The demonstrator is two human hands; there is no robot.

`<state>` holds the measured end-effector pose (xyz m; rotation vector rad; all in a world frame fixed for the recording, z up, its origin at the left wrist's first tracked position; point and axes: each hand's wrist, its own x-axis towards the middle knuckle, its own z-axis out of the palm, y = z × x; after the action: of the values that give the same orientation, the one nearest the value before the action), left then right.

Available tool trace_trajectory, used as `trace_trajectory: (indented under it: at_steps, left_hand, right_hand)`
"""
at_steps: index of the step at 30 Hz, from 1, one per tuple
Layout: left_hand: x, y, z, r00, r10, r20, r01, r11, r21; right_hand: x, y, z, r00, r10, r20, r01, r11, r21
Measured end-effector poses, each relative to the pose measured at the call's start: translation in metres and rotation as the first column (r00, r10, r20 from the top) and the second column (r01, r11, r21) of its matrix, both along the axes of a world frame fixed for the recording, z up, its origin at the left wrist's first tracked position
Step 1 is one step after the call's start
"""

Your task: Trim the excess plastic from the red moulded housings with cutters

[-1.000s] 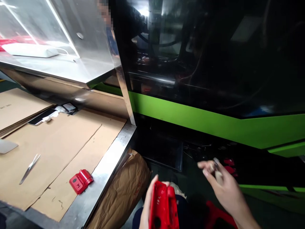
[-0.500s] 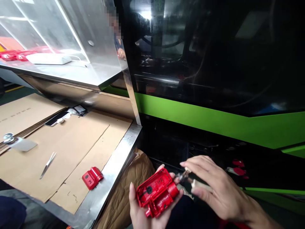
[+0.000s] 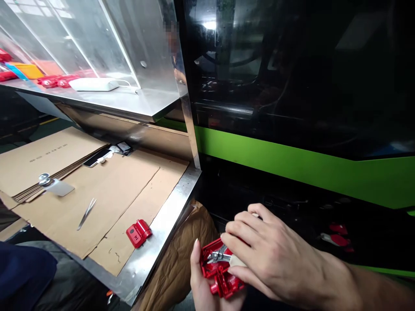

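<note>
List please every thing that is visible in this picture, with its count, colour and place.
housing part: 1, red, in the left hand
cutting pliers: 1, metal, in the right hand, tips on the housing part
small moulded part: 1, red, on cardboard near the table edge
tweezers: 1, metal, on cardboard
cardboard sheets: several, brown, covering the steel table
phone: 1, dark, at the back of the table
white flat device: 1, on the upper shelf
machine: 1, green and black, right
paper sack: 1, brown, below the table
left hand: 1, bottom centre
right hand: 1, over the housing part
</note>
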<state>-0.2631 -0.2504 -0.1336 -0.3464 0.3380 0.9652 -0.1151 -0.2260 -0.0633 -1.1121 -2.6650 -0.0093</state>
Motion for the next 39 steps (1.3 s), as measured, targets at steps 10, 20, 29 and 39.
trace_trajectory:
  at_steps: [10,20,29,39]
  left_hand:
    - [-0.001,0.0,-0.004,0.996,-0.001,0.086,-0.006,0.996,0.087]
    - [0.001,0.004,0.007,0.998,-0.034,-0.051,0.03,0.996,-0.085]
    - [-0.002,0.0,-0.01,0.983,-0.094,-0.156,0.061,0.978,-0.199]
    - [0.005,0.003,-0.016,0.986,-0.141,-0.087,0.12,0.969,-0.215]
  right_hand:
    - [-0.006,0.003,-0.005,1.0,0.023,-0.015,-0.021,0.997,0.08]
    - [-0.004,0.003,-0.002,1.0,0.021,0.017,-0.022,0.998,0.053]
    - [-0.006,0.003,-0.001,0.994,0.034,0.099,-0.029,0.998,-0.055]
    - [0.006,0.004,-0.02,0.999,0.011,0.054,-0.004,0.992,-0.128]
